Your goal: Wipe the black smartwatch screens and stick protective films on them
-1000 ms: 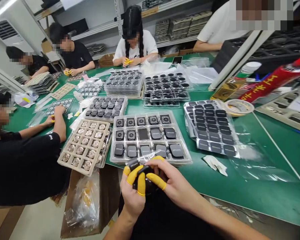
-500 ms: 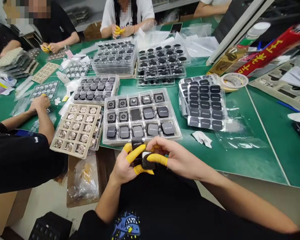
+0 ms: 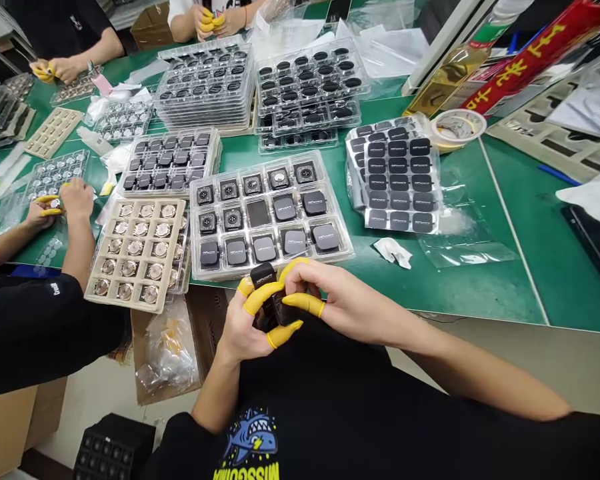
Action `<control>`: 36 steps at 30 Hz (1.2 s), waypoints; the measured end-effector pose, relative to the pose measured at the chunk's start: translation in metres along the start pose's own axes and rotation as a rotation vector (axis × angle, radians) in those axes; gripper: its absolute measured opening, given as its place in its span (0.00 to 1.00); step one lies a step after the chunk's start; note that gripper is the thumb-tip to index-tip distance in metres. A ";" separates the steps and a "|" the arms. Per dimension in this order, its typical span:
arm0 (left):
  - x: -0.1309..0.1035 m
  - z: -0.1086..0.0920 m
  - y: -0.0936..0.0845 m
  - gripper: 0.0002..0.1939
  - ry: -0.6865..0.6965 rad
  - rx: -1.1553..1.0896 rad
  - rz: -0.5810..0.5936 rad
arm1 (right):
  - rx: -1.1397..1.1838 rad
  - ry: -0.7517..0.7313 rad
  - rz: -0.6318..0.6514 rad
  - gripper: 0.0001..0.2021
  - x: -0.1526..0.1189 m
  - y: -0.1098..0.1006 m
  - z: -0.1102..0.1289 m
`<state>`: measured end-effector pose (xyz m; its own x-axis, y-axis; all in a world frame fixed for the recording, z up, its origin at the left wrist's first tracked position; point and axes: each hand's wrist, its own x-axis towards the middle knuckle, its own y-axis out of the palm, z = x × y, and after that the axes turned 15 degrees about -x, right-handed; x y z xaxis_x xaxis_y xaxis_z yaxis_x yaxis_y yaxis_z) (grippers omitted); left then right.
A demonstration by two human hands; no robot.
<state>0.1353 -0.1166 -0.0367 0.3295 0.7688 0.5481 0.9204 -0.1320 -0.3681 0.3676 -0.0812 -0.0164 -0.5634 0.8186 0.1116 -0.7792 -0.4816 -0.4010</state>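
My left hand, with yellow finger cots on its fingers, is closed around a dark, glossy smartwatch case. A black printed label sticks up from the same hand, beside its index finger. My right hand, also in yellow cots, has thumb and index finger closed at the case's right edge. Much of the case is hidden by fingers. Just beyond is a clear plastic tray of watch cases, some with round sensors showing and others covered by black labels.
Sheets of black labels lie right of the tray, near a crumpled white paper and a tape roll. To the left are a beige tray of round watches and a co-worker's hands. Stacked trays stand behind.
The view has tipped down and shifted right. The watch case has turned from facing me to nearly edge-on between my hands. The left neighbour's hands have come apart.
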 end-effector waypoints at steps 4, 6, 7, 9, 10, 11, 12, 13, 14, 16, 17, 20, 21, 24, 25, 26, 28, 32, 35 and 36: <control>-0.003 0.005 0.004 0.30 -0.032 -0.026 -0.053 | -0.131 -0.094 -0.116 0.07 -0.015 -0.005 0.015; -0.007 0.008 0.006 0.29 -0.070 -0.080 -0.058 | -0.114 -0.097 -0.129 0.06 -0.028 -0.020 0.021; -0.009 0.010 0.007 0.29 -0.097 -0.106 -0.057 | -0.098 -0.073 -0.140 0.06 -0.036 -0.031 0.020; -0.014 0.014 0.007 0.28 -0.165 -0.149 -0.058 | -0.076 0.049 -0.202 0.08 -0.054 -0.062 0.008; -0.017 0.016 0.006 0.28 -0.200 -0.167 -0.058 | -0.078 0.148 -0.257 0.11 -0.063 -0.080 -0.005; -0.019 0.020 0.006 0.28 -0.232 -0.188 -0.059 | -0.091 0.274 -0.330 0.15 -0.073 -0.099 -0.021; -0.022 0.024 0.005 0.28 -0.244 -0.223 -0.070 | -0.126 0.399 -0.417 0.18 -0.082 -0.120 -0.040; -0.023 0.029 0.004 0.28 -0.258 -0.263 -0.068 | -0.166 0.536 -0.479 0.17 -0.092 -0.141 -0.062; -0.024 0.034 0.004 0.28 -0.266 -0.303 -0.071 | -0.214 0.668 -0.493 0.16 -0.101 -0.160 -0.085; -0.023 0.041 0.006 0.27 -0.271 -0.366 -0.049 | -0.321 0.932 -0.485 0.12 -0.113 -0.194 -0.128; -0.021 0.043 0.007 0.27 -0.272 -0.383 -0.034 | -0.349 0.994 -0.484 0.11 -0.116 -0.206 -0.148; -0.018 0.043 0.011 0.27 -0.276 -0.375 0.004 | -0.415 1.105 -0.465 0.10 -0.111 -0.222 -0.191; -0.018 0.042 0.012 0.27 -0.283 -0.362 0.008 | -0.436 1.130 -0.448 0.10 -0.107 -0.220 -0.200; -0.023 0.041 0.013 0.28 -0.317 -0.319 -0.012 | -0.518 1.185 -0.404 0.13 -0.095 -0.207 -0.220; -0.024 0.042 0.013 0.29 -0.322 -0.312 -0.025 | -0.557 1.197 -0.409 0.12 -0.093 -0.202 -0.225; -0.026 0.042 0.012 0.29 -0.322 -0.312 -0.037 | -0.602 1.208 -0.427 0.09 -0.092 -0.197 -0.228; -0.026 0.044 0.012 0.30 -0.308 -0.328 -0.049 | -0.699 1.225 -0.488 0.12 -0.093 -0.187 -0.230; -0.019 0.044 0.014 0.28 -0.278 -0.335 -0.037 | -0.840 1.170 -0.605 0.24 -0.103 -0.162 -0.214; -0.012 0.043 0.016 0.29 -0.262 -0.333 -0.010 | -0.867 1.006 -0.609 0.19 -0.112 -0.121 -0.192; -0.010 0.042 0.016 0.29 -0.252 -0.337 -0.004 | -0.859 0.938 -0.581 0.17 -0.115 -0.104 -0.185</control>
<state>0.1377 -0.0999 -0.0797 0.3026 0.8931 0.3328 0.9527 -0.2940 -0.0770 0.5639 -0.0671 -0.1561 0.4355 0.8986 -0.0531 -0.2331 0.0556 -0.9709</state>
